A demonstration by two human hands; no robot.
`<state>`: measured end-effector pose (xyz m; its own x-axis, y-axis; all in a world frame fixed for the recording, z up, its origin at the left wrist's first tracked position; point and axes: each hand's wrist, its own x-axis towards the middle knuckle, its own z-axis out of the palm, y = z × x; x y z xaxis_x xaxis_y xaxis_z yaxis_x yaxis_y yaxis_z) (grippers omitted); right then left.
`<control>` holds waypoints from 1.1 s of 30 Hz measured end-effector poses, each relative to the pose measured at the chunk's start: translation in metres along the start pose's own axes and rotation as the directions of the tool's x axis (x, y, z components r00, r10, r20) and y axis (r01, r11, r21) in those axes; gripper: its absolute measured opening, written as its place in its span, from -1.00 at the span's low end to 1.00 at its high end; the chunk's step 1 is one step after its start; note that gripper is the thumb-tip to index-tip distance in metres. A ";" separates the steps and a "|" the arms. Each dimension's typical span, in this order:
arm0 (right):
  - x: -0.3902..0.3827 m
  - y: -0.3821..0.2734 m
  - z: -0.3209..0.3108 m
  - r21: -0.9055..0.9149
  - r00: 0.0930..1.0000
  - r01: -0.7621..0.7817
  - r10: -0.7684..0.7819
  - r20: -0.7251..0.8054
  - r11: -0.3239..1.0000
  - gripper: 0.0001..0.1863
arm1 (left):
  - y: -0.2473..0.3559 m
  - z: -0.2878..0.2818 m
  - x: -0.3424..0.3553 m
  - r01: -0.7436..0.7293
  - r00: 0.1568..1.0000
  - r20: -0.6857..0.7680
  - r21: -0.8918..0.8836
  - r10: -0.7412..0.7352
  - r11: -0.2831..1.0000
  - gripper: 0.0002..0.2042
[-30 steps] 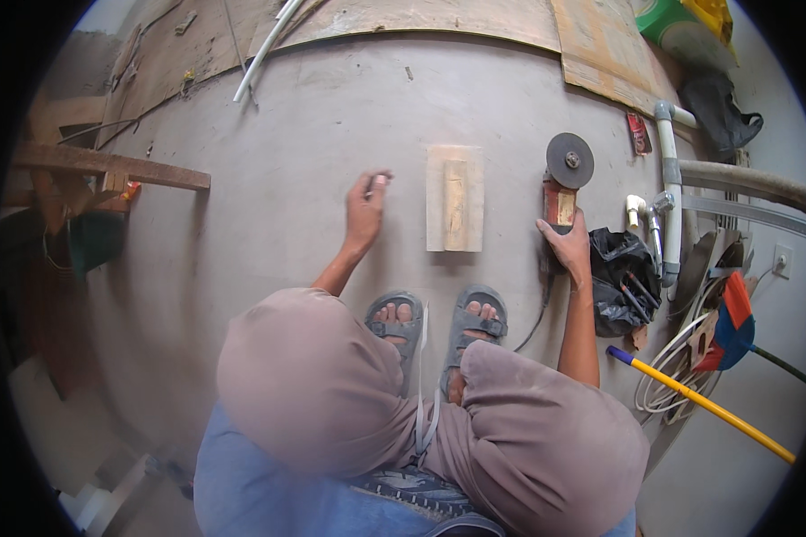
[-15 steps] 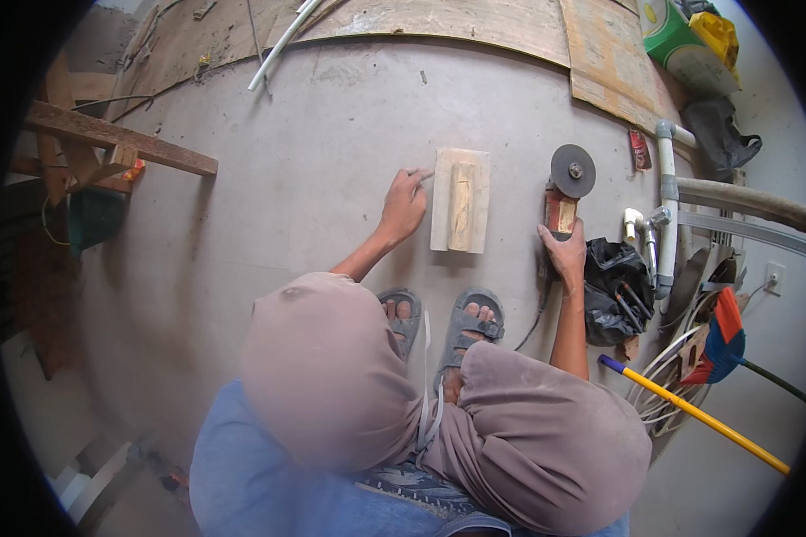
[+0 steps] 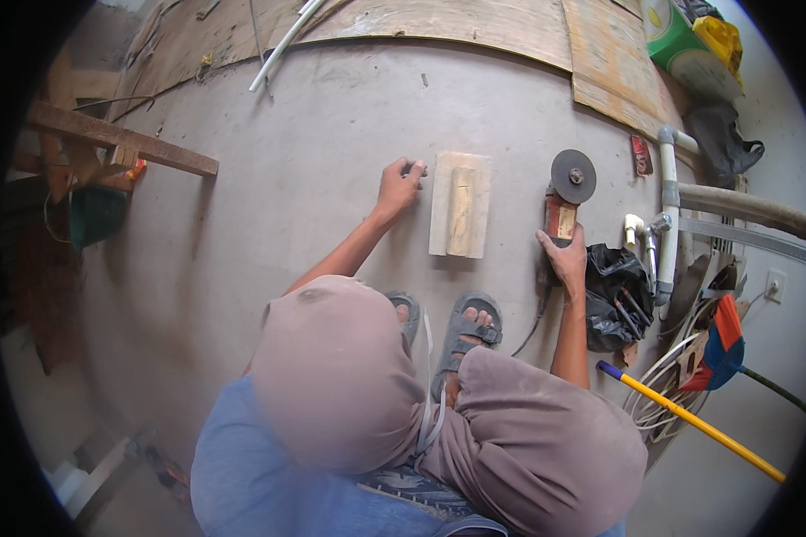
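My right hand [image 3: 566,259] is wrapped round the rear body of an angle grinder [image 3: 561,217]. The tool has a red body, a pale label and a dark disc [image 3: 574,177] at its far end, and a cord runs back from it. Left of the grinder lies a dusty wooden float [image 3: 441,208] with its block handle [image 3: 460,211] facing up. Just off the float's left edge is my left hand [image 3: 400,186], fingers curled in and not touching it. Whether those fingers pinch anything small is hidden.
A black plastic bag [image 3: 611,295] with tools sits right of my right forearm, near white pipes [image 3: 669,215]. A yellow pole [image 3: 698,422] and a broom [image 3: 724,345] lie farther right. Wooden boards [image 3: 439,22] cover the far floor; a timber frame [image 3: 125,139] stands left.
My left hand has drawn slightly left from the float, and its outstretched finger has curled in. The right hand keeps its hold on the angle grinder.
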<state>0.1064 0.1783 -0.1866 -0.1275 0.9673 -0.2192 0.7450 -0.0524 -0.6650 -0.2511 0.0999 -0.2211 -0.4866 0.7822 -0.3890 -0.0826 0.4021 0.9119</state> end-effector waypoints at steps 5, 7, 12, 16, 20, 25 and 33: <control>0.012 0.005 -0.011 0.033 0.985 -0.122 0.117 0.129 0.992 -0.43 | 0.045 0.016 -0.053 -0.105 0.994 0.028 -0.140 0.110 0.985 -0.72; 0.008 0.013 -0.001 0.503 0.951 -0.277 0.158 0.267 0.819 -0.55 | 0.059 0.034 -0.086 -0.098 0.964 0.230 -0.153 0.132 0.983 -0.75; -0.028 -0.066 -0.004 0.681 0.984 -0.143 0.030 0.175 0.718 -0.50 | 0.062 0.106 -0.148 -0.020 0.654 0.756 0.007 0.008 1.000 -0.13; -0.051 -0.098 -0.005 0.609 0.999 -0.027 0.033 0.002 0.793 -0.40 | 0.068 0.117 -0.131 -0.020 0.628 0.772 -0.108 0.097 0.994 -0.11; -0.060 -0.103 -0.029 0.917 0.979 -0.088 -0.135 0.151 0.388 -0.33 | 0.065 0.093 -0.138 0.039 0.451 0.887 -0.131 0.100 0.991 -0.21; -0.065 -0.100 -0.011 0.912 0.856 -0.357 -0.320 0.405 0.201 -0.21 | 0.049 0.078 -0.142 0.456 0.218 0.976 -0.128 0.029 0.881 -0.26; -0.044 -0.099 -0.055 0.808 0.996 -0.053 -0.027 0.086 0.587 -0.45 | 0.065 0.117 -0.173 0.015 0.457 0.886 0.082 -0.080 0.996 -0.34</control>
<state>0.0742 0.1550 -0.0718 -0.2033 0.9436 -0.2612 -0.0849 -0.2828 -0.9554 -0.0708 0.0460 -0.1099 0.5547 0.7469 -0.3667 -0.0178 0.4513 0.8922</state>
